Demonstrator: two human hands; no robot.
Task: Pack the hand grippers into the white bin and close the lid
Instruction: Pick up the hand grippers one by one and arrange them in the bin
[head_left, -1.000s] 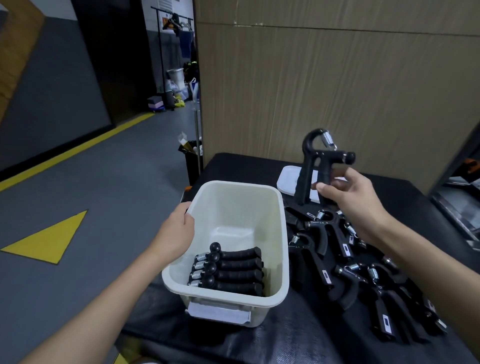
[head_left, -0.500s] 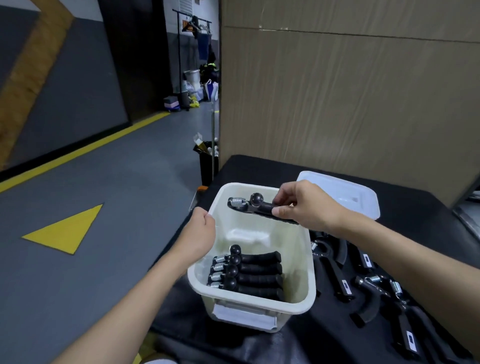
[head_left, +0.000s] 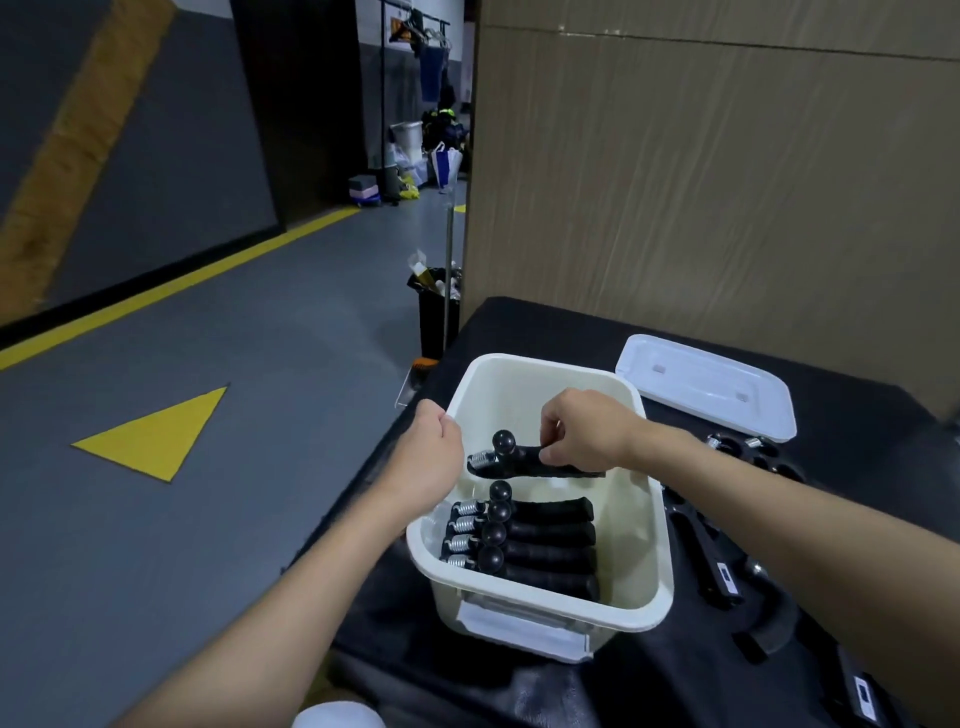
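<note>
The white bin (head_left: 649, 525) stands open on the black table. Several black hand grippers (head_left: 540, 540) lie in a row at its near end. My right hand (head_left: 582, 431) is inside the bin and pinches one more black hand gripper (head_left: 511, 460) by its handle, held flat just above that row. My left hand (head_left: 426, 457) grips the bin's left rim. The white lid (head_left: 706, 389) lies flat on the table behind the bin to the right. More loose grippers (head_left: 727, 577) lie on the table right of the bin.
A brown panel wall (head_left: 701, 182) rises behind the table. The table's left edge drops to a grey floor with yellow markings (head_left: 156, 436). A black waste bin (head_left: 436, 306) stands by the table's far left corner.
My right hand has carried the gripper from above the table into the bin and lowered it toward the packed row. The left hand has stayed on the rim.
</note>
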